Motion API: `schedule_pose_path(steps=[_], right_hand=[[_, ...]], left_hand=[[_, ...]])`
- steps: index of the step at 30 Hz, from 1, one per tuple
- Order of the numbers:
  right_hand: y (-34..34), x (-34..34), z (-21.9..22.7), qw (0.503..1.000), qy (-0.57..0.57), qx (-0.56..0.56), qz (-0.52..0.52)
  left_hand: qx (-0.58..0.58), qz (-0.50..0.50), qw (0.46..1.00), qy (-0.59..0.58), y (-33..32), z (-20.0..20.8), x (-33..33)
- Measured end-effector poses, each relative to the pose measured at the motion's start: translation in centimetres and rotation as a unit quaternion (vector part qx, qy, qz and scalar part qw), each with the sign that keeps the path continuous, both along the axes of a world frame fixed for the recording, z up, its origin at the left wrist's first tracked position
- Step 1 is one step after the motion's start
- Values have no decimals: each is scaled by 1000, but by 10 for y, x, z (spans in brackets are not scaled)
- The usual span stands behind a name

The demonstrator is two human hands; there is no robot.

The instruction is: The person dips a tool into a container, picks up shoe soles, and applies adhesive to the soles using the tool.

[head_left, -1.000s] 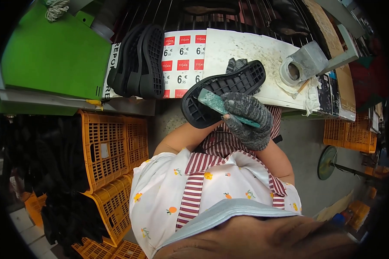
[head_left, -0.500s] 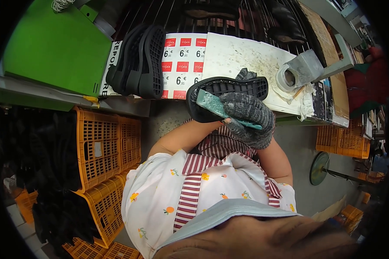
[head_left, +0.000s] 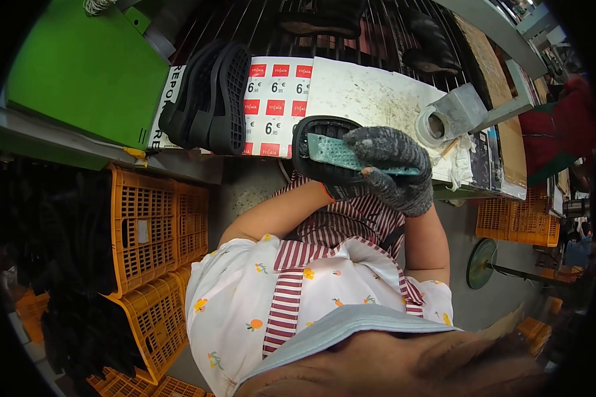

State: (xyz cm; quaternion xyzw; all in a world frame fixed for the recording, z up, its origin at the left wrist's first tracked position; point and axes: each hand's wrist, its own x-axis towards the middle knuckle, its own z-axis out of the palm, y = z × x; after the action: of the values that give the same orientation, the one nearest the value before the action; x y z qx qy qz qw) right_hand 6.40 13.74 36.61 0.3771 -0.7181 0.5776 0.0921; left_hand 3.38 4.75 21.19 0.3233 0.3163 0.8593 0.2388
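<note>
A black shoe sole [head_left: 302,142] is tilted in front of my body, just off the near edge of the worktable. My left hand [head_left: 348,190], in a dark glove with an orange cuff, grips it from beneath; most of those fingers are hidden. In a grey knitted glove with bare fingertips, my right hand [head_left: 397,169] is closed around a flat teal brush [head_left: 331,151] with rows of small dots. The brush lies over the hollow, ribbed inside of the sole, and I cannot tell how firmly it touches.
Several black soles [head_left: 208,99] stand together at the table's left beside a green box [head_left: 79,73]. A clear plastic container [head_left: 437,124] sits at the right on a stained white board [head_left: 364,86]. Orange crates [head_left: 142,228] are stacked lower left. Dark shoes [head_left: 318,23] rest on a rack behind.
The sole has turned, its far end swinging out of sight behind my right hand. My right hand and the brush have shifted slightly right, and the brush lies more level.
</note>
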Motion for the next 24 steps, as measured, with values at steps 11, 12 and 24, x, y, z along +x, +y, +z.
schedule_pose_path(steps=[11, 12, 24], right_hand=[[11, -5, 7, 994, -88, -26, 52], [13, -6, 8, 993, -99, -26, 55], [27, -24, 5, 970, -226, -36, 84]], left_hand=[[-34, -69, 992, -96, -5, 30, 16], [-135, 24, 989, 57, -6, 36, 17], [-221, -4, 962, 162, -15, 41, 15]])
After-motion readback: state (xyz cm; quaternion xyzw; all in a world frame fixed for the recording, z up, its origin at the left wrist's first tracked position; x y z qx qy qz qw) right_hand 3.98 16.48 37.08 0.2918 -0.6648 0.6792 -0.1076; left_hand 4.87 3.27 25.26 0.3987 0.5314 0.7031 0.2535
